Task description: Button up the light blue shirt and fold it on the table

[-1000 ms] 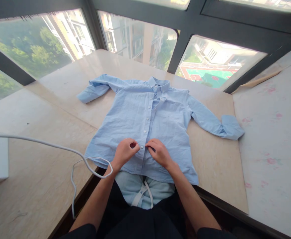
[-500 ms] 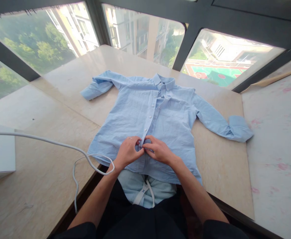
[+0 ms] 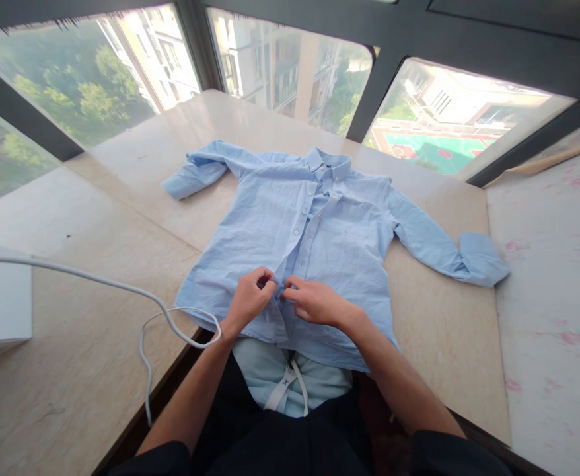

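Observation:
A light blue button-up shirt (image 3: 265, 205) lies face up, collar away from me and sleeves spread to both sides. Its front parts down the middle, with several buttons showing on the upper part. My left hand (image 3: 251, 296) pinches the front edge on the left, low on the shirt, and lifts it a little. Just to the right, my right hand (image 3: 314, 301) has its fingers curled in a pinch at the opposite front edge. The fabric between the right fingertips is partly hidden.
The shirt rests on a beige stone sill (image 3: 121, 264) below windows. A white cable (image 3: 96, 281) loops over my left wrist from the left, near a white box (image 3: 0, 304). A flowered wall (image 3: 557, 297) stands at the right.
My hands, which met at the front strip, have moved slightly apart. The left hand has drawn its edge leftward, and the lower front now gapes wider.

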The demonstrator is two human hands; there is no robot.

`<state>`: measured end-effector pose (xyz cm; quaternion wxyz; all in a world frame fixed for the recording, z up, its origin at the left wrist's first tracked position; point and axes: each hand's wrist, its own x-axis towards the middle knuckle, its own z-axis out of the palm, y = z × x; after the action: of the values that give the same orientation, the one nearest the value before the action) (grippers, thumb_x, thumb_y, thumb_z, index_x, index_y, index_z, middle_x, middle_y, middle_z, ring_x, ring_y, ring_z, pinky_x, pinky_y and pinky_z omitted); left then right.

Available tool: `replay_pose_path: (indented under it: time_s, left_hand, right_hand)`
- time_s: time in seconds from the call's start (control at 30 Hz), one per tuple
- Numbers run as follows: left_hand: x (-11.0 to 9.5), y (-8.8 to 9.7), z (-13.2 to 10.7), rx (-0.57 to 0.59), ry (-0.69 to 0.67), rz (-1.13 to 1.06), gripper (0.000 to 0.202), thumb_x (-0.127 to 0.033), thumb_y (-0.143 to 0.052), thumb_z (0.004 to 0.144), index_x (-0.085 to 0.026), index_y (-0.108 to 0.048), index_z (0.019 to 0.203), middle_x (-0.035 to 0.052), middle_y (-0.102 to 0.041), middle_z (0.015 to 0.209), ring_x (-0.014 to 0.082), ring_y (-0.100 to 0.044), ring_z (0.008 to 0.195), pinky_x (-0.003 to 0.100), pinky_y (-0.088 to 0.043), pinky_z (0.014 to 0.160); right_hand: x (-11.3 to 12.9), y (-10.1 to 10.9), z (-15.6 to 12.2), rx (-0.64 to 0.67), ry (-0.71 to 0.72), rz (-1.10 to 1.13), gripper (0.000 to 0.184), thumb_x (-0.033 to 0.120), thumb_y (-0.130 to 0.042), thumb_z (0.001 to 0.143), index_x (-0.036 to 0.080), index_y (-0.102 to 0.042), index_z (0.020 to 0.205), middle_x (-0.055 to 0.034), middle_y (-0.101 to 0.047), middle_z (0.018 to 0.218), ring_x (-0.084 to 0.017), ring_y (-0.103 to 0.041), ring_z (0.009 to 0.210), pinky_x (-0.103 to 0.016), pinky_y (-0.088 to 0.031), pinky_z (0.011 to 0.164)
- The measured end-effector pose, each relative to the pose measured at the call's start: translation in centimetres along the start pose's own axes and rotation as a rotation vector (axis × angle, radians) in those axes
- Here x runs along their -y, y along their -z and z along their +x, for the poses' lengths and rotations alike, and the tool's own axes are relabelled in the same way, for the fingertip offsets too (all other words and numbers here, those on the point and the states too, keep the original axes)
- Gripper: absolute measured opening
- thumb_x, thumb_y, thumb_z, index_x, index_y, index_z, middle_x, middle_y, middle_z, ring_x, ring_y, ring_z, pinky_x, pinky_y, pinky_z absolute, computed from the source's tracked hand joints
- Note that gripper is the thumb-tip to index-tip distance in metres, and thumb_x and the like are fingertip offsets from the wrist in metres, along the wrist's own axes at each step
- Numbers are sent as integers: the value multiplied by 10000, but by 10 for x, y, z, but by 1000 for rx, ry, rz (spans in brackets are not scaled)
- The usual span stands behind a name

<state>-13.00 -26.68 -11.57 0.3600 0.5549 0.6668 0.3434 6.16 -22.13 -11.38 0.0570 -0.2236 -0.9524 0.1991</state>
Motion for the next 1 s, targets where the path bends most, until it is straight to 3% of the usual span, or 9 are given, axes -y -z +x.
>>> replay_pose_path:
  time_s: [0.1, 0.23, 0.3, 0.4, 0.5, 0.73, 1.0]
  left_hand:
    - [-7, 7, -1, -100, 11, -105, 146, -225, -497, 757, -170, -629, 786, -18, -621, 688, 120, -553, 617, 232, -440, 594]
    - [-15, 15, -6, -190, -61, -46, 177, -264, -556, 798, -175, -660, 910, -8, -646, 737, 117, -570, 623, 230, -458, 605]
    - [-15, 16, -10, -154, -138, 13, 207, -254, -581, 810, -181, -663, 984, 9, -666, 814, 125, -593, 675, 242, -480, 650]
    - [-10, 13, -18, -3, -235, 118, 318, -218, -626, 795, -185, -645, 1111, 40, -670, 961, 149, -617, 776, 277, -505, 729]
    - [-2, 7, -28, 119, -238, 214, 356, -246, -664, 799, -200, -642, 1151, 49, -660, 988, 178, -623, 826, 309, -514, 773]
    - [3, -5, -34, 50, -113, 171, 293, -395, -555, 933, -177, -699, 1064, 59, -678, 913, 186, -634, 794, 305, -511, 757]
    - [-4, -23, -29, 35, -128, 481, 339, -373, -699, 855, -232, -703, 1164, 77, -636, 1028, 224, -638, 901, 320, -518, 795]
  right_hand:
    - [-2, 2, 2, -22, -4, -19, 245, 55, -538, 836, 212, -662, 977, -49, -610, 977, -144, -544, 670, -251, -402, 567]
    - [-9, 9, -2, -77, -12, 29, 232, 60, -515, 881, 217, -683, 915, -33, -594, 890, -151, -544, 674, -250, -401, 572]
    - [-12, 12, -6, -138, -8, 69, 254, 63, -495, 902, 229, -685, 932, -28, -601, 899, -154, -558, 712, -249, -429, 612]
    - [-14, 15, -16, -282, -2, 100, 255, 98, -466, 947, 236, -675, 996, -44, -624, 966, -164, -595, 832, -264, -479, 727]
    - [-15, 13, -28, -393, 4, 72, 236, 140, -449, 975, 229, -663, 1024, -73, -643, 1017, -177, -618, 898, -294, -503, 790]
    - [-21, -1, -46, -355, 24, 13, 244, 101, -434, 945, 217, -646, 974, -93, -668, 1062, -200, -645, 949, -332, -536, 811]
    - [-20, 7, -45, -413, 83, -107, 247, 126, -429, 988, 218, -658, 1002, -64, -699, 993, -160, -667, 889, -271, -537, 754]
